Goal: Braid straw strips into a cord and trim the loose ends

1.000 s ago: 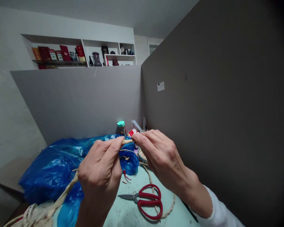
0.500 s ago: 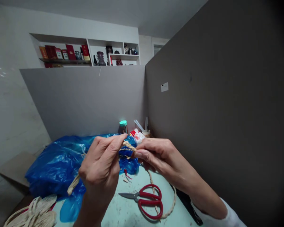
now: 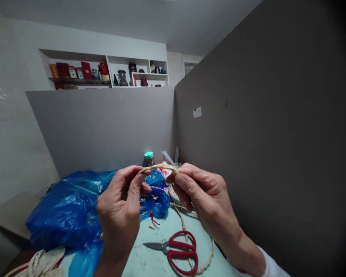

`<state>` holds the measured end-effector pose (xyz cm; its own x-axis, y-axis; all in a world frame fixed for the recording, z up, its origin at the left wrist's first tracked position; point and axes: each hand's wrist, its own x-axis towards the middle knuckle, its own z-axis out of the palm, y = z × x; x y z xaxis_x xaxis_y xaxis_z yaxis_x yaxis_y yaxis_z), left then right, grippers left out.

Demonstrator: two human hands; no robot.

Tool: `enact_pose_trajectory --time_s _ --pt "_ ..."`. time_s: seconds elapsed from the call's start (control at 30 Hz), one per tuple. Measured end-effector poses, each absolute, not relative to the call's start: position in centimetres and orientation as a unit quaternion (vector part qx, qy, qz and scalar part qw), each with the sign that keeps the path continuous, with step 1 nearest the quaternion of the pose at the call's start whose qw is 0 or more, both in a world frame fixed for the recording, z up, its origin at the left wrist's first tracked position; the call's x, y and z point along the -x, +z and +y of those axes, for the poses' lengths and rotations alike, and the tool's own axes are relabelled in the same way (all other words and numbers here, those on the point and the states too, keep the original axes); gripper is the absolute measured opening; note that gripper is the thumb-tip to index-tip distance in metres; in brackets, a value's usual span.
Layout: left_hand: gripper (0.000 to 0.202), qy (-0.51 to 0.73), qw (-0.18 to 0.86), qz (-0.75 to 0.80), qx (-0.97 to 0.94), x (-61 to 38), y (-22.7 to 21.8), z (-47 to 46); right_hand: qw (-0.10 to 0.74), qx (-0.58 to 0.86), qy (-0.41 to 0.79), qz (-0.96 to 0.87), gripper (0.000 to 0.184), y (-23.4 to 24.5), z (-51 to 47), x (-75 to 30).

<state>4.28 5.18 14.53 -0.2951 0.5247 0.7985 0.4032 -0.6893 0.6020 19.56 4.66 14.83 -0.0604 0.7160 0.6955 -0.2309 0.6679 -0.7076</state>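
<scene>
A pale, straw-coloured twisted cord arches between my two hands above the table. My left hand pinches its left end between thumb and fingers. On the other side, my right hand grips the cord between thumb and forefinger. More of this cord hangs down by the right hand and loops over the table, passing under the scissors' handles. Red-handled scissors lie on the pale green table, blades pointing left.
A crumpled blue plastic bag covers the table's left side. Below it sits a bundle of pale cord. Behind my hands stands a jar with a turquoise lid. Grey partitions rise at the back and right. Red thread scraps lie mid-table.
My left hand has turned and drawn back from the right, so a longer stretch of cord shows between them. The loose end below my left hand is no longer visible. The view tilted slightly upward.
</scene>
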Motion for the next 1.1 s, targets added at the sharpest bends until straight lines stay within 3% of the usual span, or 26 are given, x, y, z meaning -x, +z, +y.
enact_pose_trajectory --time_s 0.13,0.37,0.7,0.97,1.1 --pt "0.004 0.743 0.053 0.367 -0.557 -5.3 14.4 4.9 0.635 0.192 0.33 -0.672 0.022 14.8 4.1 -19.1" --pt "0.01 0.705 0.018 0.372 -0.604 -6.1 13.4 4.4 0.625 0.23 0.201 -0.718 0.018 14.8 3.6 -18.5" --pt "0.019 0.71 0.163 0.364 -0.581 -6.9 13.3 4.5 0.648 0.258 0.113 -0.708 0.016 14.7 4.0 -18.5" --pt "0.02 0.706 0.051 0.326 -0.627 -6.4 13.5 4.0 0.639 0.287 0.108 -0.705 0.017 14.5 4.3 -18.7" --pt "0.024 0.686 0.044 0.342 -0.641 -6.2 13.4 4.2 0.626 0.301 0.105 -0.712 0.019 14.5 4.4 -18.5"
